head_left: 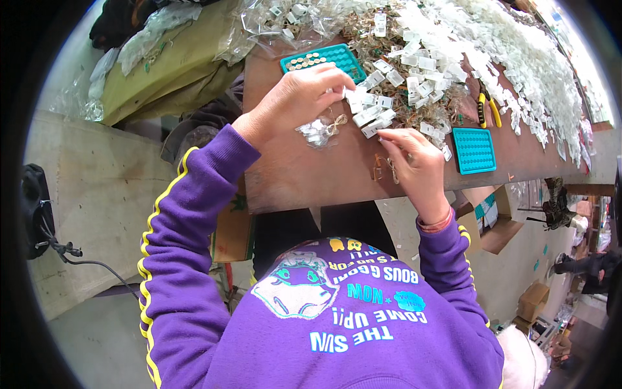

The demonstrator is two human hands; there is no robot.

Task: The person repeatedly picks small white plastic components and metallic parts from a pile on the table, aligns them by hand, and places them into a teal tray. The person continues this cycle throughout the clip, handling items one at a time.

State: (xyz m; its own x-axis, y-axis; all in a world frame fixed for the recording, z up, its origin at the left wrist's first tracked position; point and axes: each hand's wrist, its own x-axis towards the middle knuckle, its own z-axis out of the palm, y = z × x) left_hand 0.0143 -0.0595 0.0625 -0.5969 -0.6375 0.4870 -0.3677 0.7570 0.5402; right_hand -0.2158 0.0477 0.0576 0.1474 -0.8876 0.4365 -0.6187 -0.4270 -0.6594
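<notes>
My left hand (303, 97) hangs over the table with thumb and fingers drawn together at the edge of a pile of small white cards (372, 107); what they pinch is too small to make out. Just below those cards, my right hand (418, 170) also has its fingertips pressed together, on something I cannot make out. A thin tan cord (392, 170) loops beside its palm. Under my left hand lies a small clear plastic packet (316, 133) with a tan cord. Partly behind that hand is a teal tray (352, 59) with round, pale pieces in several cups.
A second teal tray (474, 150) sits right of my right hand, with yellow-and-black pliers (483, 110) beyond it. White plastic pieces (518, 71) heap across the table's far right. An open cardboard box (502, 230) stands below the table's edge (311, 202).
</notes>
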